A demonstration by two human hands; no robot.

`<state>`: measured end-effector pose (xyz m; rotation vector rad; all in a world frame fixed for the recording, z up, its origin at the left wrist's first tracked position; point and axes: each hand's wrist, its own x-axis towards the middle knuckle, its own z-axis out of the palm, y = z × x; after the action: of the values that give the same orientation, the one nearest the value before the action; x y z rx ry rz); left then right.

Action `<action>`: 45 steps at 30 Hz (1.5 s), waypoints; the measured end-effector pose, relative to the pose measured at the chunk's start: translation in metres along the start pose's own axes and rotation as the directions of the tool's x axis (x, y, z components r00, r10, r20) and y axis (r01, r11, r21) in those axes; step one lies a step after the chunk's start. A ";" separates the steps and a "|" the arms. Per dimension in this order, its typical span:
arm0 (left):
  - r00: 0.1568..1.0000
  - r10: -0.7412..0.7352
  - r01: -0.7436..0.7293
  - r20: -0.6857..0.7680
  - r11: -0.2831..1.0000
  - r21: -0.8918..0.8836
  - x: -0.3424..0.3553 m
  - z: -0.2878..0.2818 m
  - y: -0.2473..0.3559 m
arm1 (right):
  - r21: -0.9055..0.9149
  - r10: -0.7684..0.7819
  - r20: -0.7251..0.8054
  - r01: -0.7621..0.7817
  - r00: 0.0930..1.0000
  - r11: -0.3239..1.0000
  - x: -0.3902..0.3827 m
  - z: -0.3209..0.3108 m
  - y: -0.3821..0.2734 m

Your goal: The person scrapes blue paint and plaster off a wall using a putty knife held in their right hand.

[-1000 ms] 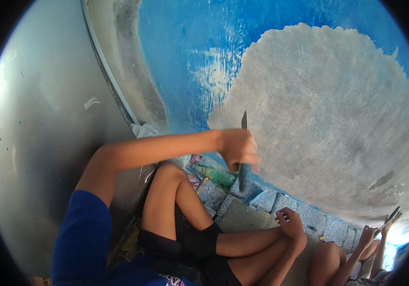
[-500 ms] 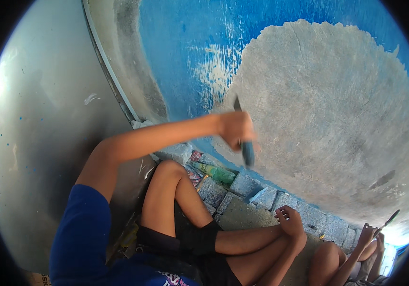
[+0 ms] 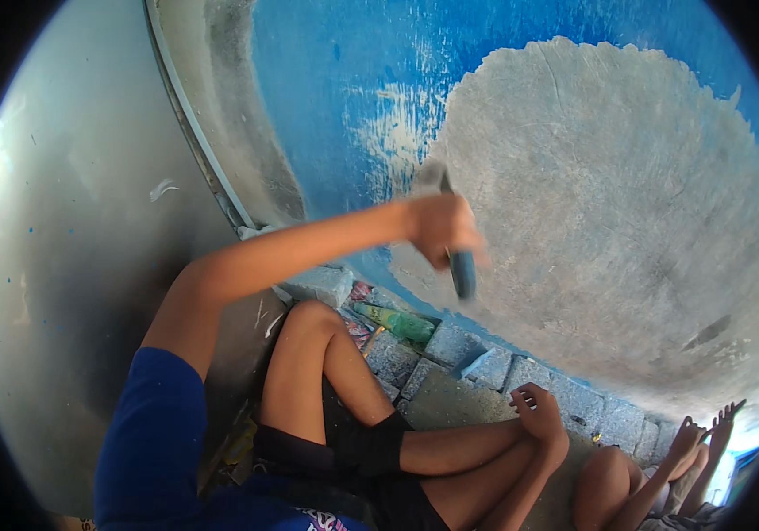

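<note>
My left hand (image 3: 443,228) is closed round the dark handle of a scraper (image 3: 462,276) in front of the wall. The handle's end sticks out below my fist. Above it the grey blade is smeared by motion, close to the border between chipped paint and bare grey plaster; whether it touches cannot be made out. My right hand (image 3: 540,412) rests by my bent knee, its fingers loosely curled and apart, with nothing seen in them. The wall (image 3: 609,186) has blue paint around a large bare grey patch, with whitish streaks left of that patch.
Grey paving blocks (image 3: 578,398) line the wall's foot. A crumpled green plastic bottle (image 3: 401,323) lies among them near my knee. A shiny metal sheet (image 3: 87,265) stands on the left. At lower right another person's hands (image 3: 689,442) are raised near the wall.
My left hand and the scraper have shifted slightly, the handle's end now a little higher. My right hand stays put. The other person's hands have moved and their fingers are more spread.
</note>
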<state>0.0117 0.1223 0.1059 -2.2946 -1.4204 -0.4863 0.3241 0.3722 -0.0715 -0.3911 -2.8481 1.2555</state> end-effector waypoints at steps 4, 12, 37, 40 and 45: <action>0.997 -0.060 0.062 0.047 0.997 -0.038 -0.005 -0.011 0.000 | 0.000 0.015 -0.024 -0.015 1.000 1.000 -0.003 -0.002 -0.011; 1.000 -0.009 0.010 0.018 0.997 -0.071 0.007 -0.011 -0.003 | -0.001 0.010 0.000 -0.010 1.000 1.000 0.001 -0.002 0.003; 0.993 0.103 -0.103 0.057 0.995 0.002 0.028 0.018 0.042 | 0.006 0.012 -0.010 -0.012 1.000 1.000 -0.001 -0.003 0.004; 0.996 -0.081 0.078 0.042 0.995 0.067 -0.016 -0.002 -0.025 | 0.004 -0.003 -0.002 0.003 1.000 1.000 0.000 0.000 -0.003; 0.976 -0.217 0.215 0.011 0.972 0.092 -0.043 -0.010 -0.009 | 0.018 -0.009 -0.016 0.009 1.000 1.000 0.000 0.002 -0.008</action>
<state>-0.0155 0.0881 0.0950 -2.0913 -1.6782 -0.4524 0.3216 0.3654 -0.0671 -0.3856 -2.8205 1.2692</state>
